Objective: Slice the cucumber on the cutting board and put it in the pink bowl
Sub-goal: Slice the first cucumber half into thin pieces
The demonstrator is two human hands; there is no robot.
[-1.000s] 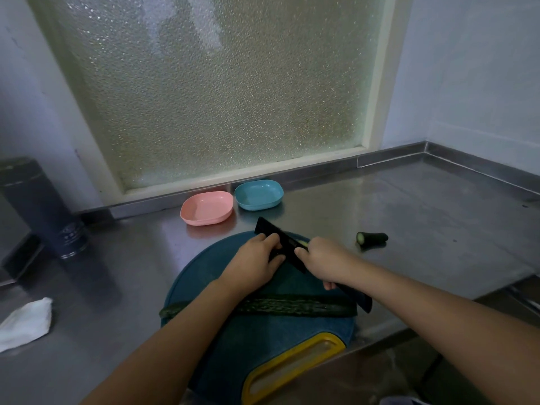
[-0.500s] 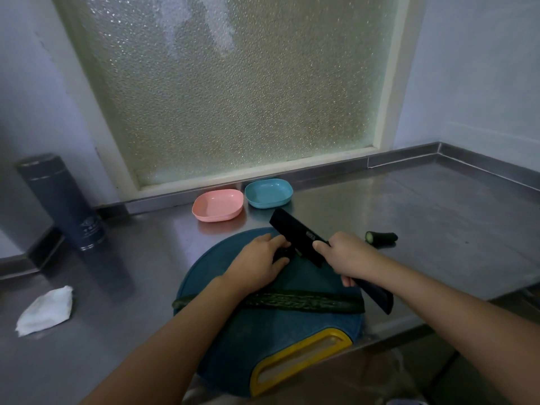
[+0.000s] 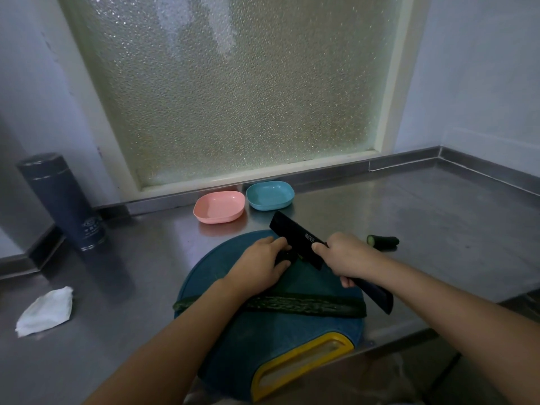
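Knife (image 3: 298,236), broad and black, sits gripped in the right hand (image 3: 347,255); the left hand (image 3: 260,266) clutches a dark cucumber stub (image 3: 283,257) on a round blue board (image 3: 277,340).

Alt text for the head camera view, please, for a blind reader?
A person's right hand holds a black knife beside a short cucumber piece held by the left hand on a round blue cutting board. A long cucumber lies nearer the camera; the pink bowl and a blue bowl sit empty behind.

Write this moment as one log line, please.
left hand: holds short cucumber piece on cutting board | right hand: grips knife, blade at piece | long cucumber: lies across board | pink bowl: empty
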